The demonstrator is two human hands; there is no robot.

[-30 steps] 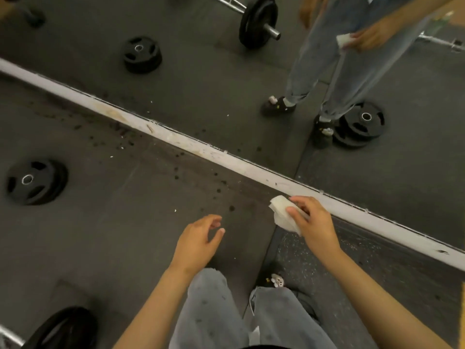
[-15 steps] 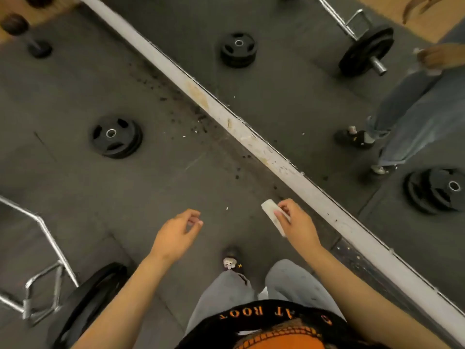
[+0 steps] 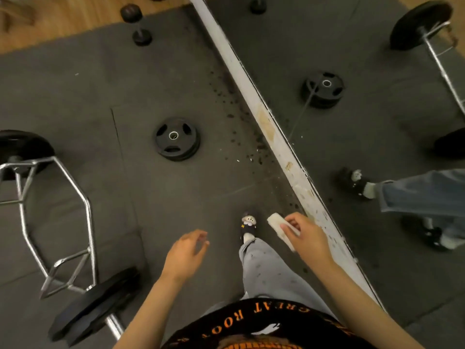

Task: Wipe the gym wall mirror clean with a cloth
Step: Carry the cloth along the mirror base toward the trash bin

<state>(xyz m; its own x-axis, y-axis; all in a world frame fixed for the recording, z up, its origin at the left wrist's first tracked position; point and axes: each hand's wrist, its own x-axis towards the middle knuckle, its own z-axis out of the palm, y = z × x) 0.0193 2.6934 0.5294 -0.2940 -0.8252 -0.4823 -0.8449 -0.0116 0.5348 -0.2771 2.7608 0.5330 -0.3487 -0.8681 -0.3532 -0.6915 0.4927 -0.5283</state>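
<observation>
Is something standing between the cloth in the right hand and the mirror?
Nothing visible does. The right hand pinches the cloth close beside the mirror, at its white bottom strip; the weight plate lies off to the left.

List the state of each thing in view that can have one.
cloth: folded, held off the mirror.
right hand: pinches the cloth.
left hand: empty, fingers loosely curled.
mirror: untouched by the cloth; base strip stained.
weight plate: lying flat on the floor.

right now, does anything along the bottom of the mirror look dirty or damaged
Yes: dark specks litter the mat beside the white strip under the mirror, and the strip carries brownish stains and chipped patches. A weight plate also lies loose on the mat.
</observation>
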